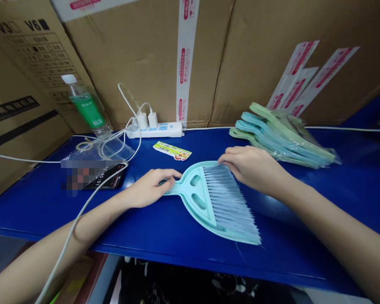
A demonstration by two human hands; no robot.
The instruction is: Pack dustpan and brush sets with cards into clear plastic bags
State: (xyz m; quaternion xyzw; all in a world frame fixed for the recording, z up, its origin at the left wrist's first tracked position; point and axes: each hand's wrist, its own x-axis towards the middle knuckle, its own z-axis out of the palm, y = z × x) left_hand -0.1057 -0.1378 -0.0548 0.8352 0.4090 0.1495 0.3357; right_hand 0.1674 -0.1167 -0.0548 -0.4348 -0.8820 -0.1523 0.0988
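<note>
A light-blue dustpan [190, 209] lies flat on the blue tabletop, with a matching hand brush [229, 202] nested in it. The brush's grey-blue bristles fan out to the right. My left hand [148, 188] is closed round the handles at the left end, its fingers partly hiding them. At the far upper corner, my right hand [253, 166] pinches the dustpan's edge beside the bristles; its fingertips are partly hidden. Just beyond my right hand is a pile of green and blue brush-and-dustpan sets [281, 135] in clear plastic wrap.
A yellow-green label card [172, 150] lies behind the dustpan. At the back stands a white power strip [164, 129] with chargers and loose cables. A green-labelled bottle [88, 107] and a phone [114, 177] are on the left. Cardboard boxes [145, 55] wall off the back.
</note>
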